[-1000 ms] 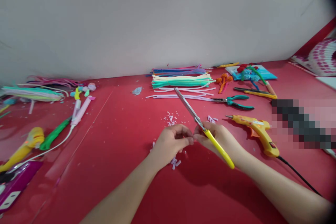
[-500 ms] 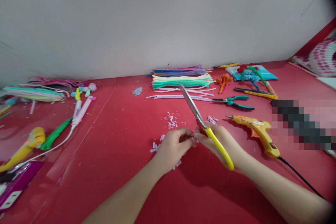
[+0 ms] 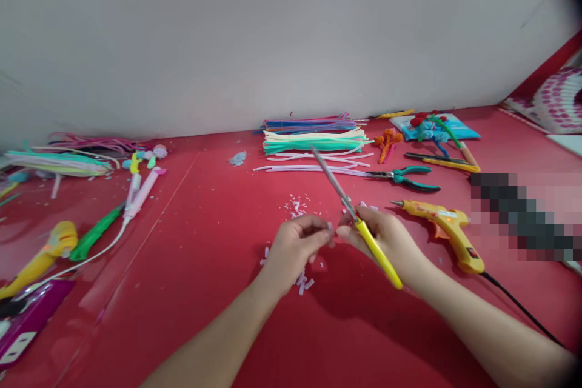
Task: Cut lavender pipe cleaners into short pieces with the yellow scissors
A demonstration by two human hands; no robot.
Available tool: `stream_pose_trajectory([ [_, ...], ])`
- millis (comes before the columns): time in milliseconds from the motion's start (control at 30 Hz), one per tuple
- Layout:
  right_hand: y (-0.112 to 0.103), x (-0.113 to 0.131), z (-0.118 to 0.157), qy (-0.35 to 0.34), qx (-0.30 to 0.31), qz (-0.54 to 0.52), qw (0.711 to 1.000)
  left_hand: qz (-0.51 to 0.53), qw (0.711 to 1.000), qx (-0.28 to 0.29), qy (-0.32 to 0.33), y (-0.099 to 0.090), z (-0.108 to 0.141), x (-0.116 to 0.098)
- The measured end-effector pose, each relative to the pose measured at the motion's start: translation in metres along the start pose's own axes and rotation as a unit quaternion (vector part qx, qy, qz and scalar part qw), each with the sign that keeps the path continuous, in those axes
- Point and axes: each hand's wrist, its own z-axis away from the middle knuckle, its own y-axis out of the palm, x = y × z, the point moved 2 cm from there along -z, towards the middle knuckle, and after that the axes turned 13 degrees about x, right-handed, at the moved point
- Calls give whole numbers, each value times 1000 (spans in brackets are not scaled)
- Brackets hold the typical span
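Observation:
A small lilac piece of pipe cleaner (image 3: 330,227) pokes up from the pinched fingertips of my left hand (image 3: 297,247). Yellow-handled scissors (image 3: 348,205) rest in my right hand (image 3: 386,239), blades pointing up and away to the left. The right thumb and fingertips are close to the left ones, with a narrow gap between. Short lilac cut pieces (image 3: 304,283) lie under and beside the left hand, partly hidden by it. Fine lilac clippings (image 3: 297,205) are scattered just beyond, and a few more pieces sit behind the right hand.
Bundled pipe cleaners (image 3: 313,140) lie along the back wall. Green-handled pliers (image 3: 409,177) and a yellow glue gun (image 3: 443,224) are at the right. Another yellow glue gun (image 3: 45,260), a pink glue gun (image 3: 143,194) and a purple power strip (image 3: 34,318) occupy the left.
My hands have drawn slightly apart at the fingertips. The left moved a little left, showing the small lilac piece. The scissors turned edge-on in the right hand.

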Motion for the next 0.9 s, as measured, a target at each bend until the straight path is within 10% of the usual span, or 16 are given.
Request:
stream_pose_trajectory([
  [267,8,-5,1,6,-18,262,965,85,981,-120,125,-23,2,-13],
  [900,12,-11,1,-39,-32,311,949,119,975,-114,148,-23,4,-18],
])
